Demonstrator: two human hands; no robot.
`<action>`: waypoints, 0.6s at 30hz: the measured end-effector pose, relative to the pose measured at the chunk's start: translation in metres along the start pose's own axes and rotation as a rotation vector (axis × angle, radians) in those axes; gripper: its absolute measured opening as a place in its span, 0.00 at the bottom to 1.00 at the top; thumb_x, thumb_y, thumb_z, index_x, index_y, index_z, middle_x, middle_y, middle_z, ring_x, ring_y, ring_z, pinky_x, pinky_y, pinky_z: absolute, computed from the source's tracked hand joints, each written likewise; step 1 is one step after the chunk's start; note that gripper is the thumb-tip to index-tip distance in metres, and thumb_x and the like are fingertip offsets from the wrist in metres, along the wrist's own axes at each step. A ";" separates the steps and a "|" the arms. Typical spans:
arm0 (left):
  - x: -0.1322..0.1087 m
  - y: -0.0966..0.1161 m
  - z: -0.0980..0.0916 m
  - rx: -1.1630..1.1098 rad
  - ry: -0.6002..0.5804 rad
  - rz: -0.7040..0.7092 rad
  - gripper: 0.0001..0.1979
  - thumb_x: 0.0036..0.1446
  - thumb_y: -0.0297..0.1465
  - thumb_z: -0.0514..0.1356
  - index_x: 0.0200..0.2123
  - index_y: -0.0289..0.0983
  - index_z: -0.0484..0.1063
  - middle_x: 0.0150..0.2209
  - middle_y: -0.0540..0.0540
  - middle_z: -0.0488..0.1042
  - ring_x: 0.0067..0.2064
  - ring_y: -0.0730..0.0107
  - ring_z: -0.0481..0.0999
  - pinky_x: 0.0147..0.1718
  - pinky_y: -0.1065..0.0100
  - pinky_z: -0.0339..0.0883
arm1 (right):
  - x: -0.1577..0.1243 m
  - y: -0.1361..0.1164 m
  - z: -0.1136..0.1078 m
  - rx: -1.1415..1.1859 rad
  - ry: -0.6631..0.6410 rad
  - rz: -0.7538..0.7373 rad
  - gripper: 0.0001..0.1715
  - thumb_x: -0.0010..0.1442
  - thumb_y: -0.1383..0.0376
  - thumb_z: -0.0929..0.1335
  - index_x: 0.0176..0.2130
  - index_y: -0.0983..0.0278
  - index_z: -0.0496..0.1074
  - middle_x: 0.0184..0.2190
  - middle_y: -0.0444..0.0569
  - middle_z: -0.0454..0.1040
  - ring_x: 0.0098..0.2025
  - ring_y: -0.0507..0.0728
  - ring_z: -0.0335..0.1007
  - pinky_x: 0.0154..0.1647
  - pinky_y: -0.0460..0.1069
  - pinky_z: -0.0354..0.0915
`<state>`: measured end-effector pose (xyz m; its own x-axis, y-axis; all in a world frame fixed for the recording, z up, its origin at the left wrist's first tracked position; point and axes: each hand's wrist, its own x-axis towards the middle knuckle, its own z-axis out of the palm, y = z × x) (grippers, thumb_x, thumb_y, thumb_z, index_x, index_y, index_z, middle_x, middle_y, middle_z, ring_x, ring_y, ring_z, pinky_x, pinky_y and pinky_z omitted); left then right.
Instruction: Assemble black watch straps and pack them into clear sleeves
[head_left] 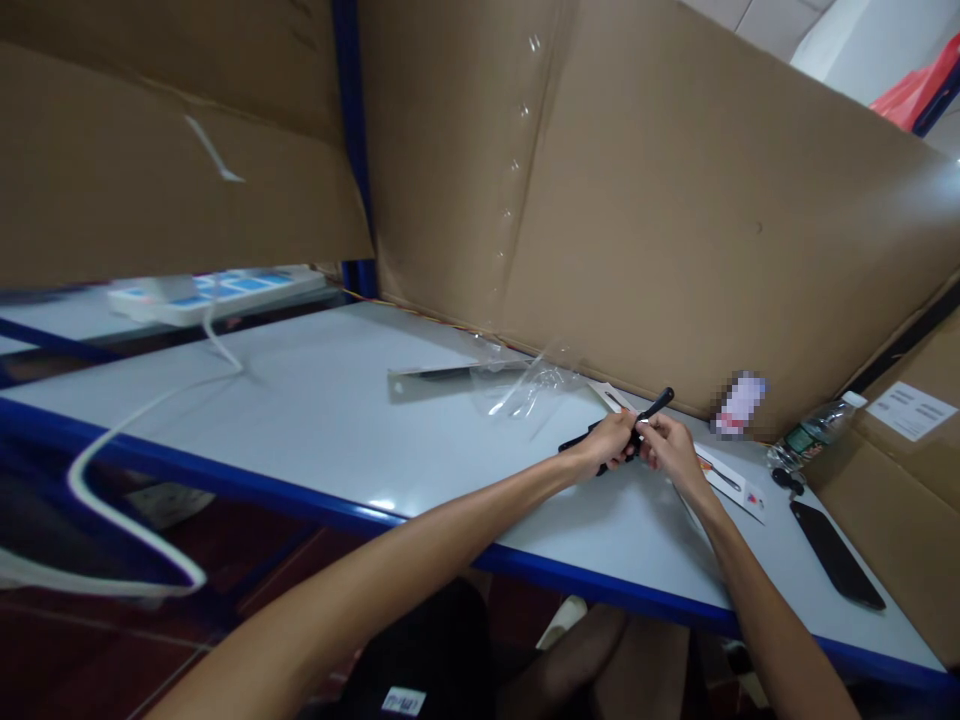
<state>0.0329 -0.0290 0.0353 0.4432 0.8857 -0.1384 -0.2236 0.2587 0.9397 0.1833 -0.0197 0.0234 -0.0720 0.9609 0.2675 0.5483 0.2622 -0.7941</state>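
Over the right part of the table, my left hand is closed around a bundle of slim black-handled tools. One handle sticks up to the right, and other black ends show below and left of my fist. My right hand meets it, fingers pinched on the bundle just under the raised handle. The tools' working ends are hidden by my fingers. Behind my hands lies a pale card. Beside my right wrist is a white printed card with a tool pictured on it.
Clear plastic packaging and a flat dark-and-pale piece lie near the cardboard wall. At right are a water bottle, a small black object and a black phone. A white cable crosses the table's left end.
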 end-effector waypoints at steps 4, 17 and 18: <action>0.003 -0.001 -0.003 -0.031 -0.026 -0.024 0.18 0.70 0.42 0.48 0.33 0.36 0.65 0.20 0.54 0.60 0.17 0.82 0.50 0.16 0.78 0.37 | -0.005 -0.005 0.002 -0.232 0.131 -0.174 0.12 0.59 0.54 0.65 0.32 0.59 0.65 0.19 0.41 0.69 0.19 0.54 0.64 0.24 0.47 0.56; 0.002 0.005 -0.004 -0.113 -0.065 -0.081 0.16 0.72 0.38 0.45 0.33 0.38 0.61 0.20 0.54 0.59 0.16 0.83 0.49 0.16 0.78 0.38 | -0.009 -0.005 0.003 -0.297 0.176 -0.284 0.10 0.62 0.60 0.63 0.40 0.60 0.71 0.22 0.41 0.69 0.25 0.55 0.65 0.28 0.46 0.57; 0.002 0.004 -0.003 -0.115 -0.065 -0.080 0.16 0.72 0.39 0.45 0.32 0.38 0.61 0.20 0.54 0.59 0.16 0.83 0.49 0.16 0.79 0.38 | -0.010 -0.006 0.003 -0.296 0.178 -0.288 0.10 0.62 0.60 0.63 0.40 0.60 0.72 0.22 0.41 0.69 0.25 0.54 0.65 0.28 0.46 0.56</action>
<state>0.0296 -0.0252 0.0382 0.5182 0.8344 -0.1877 -0.2818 0.3738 0.8837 0.1783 -0.0302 0.0237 -0.1260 0.8152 0.5653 0.7433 0.4549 -0.4904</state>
